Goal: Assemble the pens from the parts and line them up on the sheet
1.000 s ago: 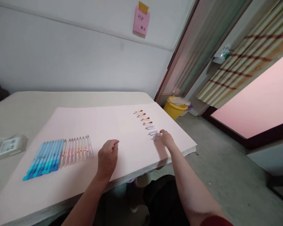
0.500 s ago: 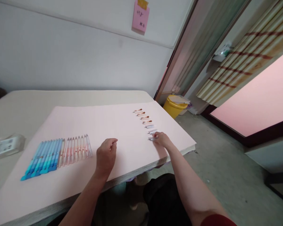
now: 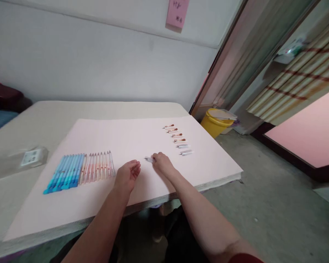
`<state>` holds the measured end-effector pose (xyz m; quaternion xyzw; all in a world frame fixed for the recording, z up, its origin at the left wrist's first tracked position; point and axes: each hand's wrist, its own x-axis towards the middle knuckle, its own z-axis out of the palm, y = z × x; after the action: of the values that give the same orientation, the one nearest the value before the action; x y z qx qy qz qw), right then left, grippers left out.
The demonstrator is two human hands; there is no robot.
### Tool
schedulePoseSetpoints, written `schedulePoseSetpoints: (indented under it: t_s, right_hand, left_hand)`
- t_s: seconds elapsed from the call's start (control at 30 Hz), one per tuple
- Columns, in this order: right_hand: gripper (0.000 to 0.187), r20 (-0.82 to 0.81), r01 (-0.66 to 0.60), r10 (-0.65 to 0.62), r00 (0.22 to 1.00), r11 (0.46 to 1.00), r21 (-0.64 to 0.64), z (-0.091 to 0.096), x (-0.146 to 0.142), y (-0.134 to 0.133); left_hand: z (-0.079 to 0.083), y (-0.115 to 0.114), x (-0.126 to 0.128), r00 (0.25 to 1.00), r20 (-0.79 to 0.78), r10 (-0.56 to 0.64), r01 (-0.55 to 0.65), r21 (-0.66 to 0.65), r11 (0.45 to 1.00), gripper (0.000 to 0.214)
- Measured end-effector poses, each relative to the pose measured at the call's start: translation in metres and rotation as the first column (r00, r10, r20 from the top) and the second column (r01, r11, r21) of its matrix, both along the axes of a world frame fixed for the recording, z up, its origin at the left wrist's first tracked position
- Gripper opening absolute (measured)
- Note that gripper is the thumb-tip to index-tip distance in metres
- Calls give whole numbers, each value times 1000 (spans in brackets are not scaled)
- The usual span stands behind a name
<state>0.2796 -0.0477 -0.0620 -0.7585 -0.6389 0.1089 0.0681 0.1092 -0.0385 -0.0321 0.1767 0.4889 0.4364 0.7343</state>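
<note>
My right hand (image 3: 162, 163) pinches a white pen (image 3: 148, 159) whose dark tip points left, held just above the pink sheet. Its back part is hidden by my fingers. Left of it, my left hand (image 3: 129, 173) is loosely open with fingers half curled, holding nothing. Beside that hand lies a close row of pale pens with pink and orange patterns (image 3: 98, 168), adjoining a row of blue pens (image 3: 64, 173). To the right, two white pens (image 3: 185, 153) lie below several pens with brown tops (image 3: 178, 135), spaced apart in a column.
The pink sheet (image 3: 126, 135) covers a thick slab on a cream table (image 3: 106, 109). At far left is a clear plastic bag (image 3: 8, 160) with a white label. A yellow bin (image 3: 215, 122) stands on the floor behind the right edge. A pink note (image 3: 177, 14) hangs on the wall.
My right hand has moved left from the right-hand column, carrying the lowest white pen toward my left hand. My left hand's fingers have loosened. The view has shifted slightly left.
</note>
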Motion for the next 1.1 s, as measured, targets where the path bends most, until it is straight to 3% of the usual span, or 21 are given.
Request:
schedulePoseSetpoints:
  t_s: [0.07, 0.17, 0.6, 0.9, 1.0, 1.1]
  right_hand:
    - [25, -9, -44, 44, 999, 999, 7, 0, -14, 4]
    - [28, -11, -77, 78, 997, 997, 24, 2, -27, 4]
    - [22, 128, -179, 174, 976, 983, 26, 12, -30, -1]
    - [12, -32, -299, 305, 952, 945, 129, 33, -44, -10]
    - [18, -130, -257, 277, 952, 955, 151, 38, -36, -10]
    - [21, -102, -87, 104, 989, 984, 157, 37, -16, -9]
  left_hand:
    - [-4, 0, 3, 997, -15, 81, -83, -139, 987, 12]
    - [-4, -3, 7, 993, -33, 114, -119, -213, 970, 9]
    - [-9, -6, 9, 998, 46, 48, -36, -223, 974, 8]
    - [-12, -6, 13, 987, 136, 91, -70, -152, 986, 15]
    - [-11, -3, 11, 979, 156, 131, -113, -118, 987, 13]
    - [-7, 2, 4, 974, 164, 158, -141, -111, 984, 10]
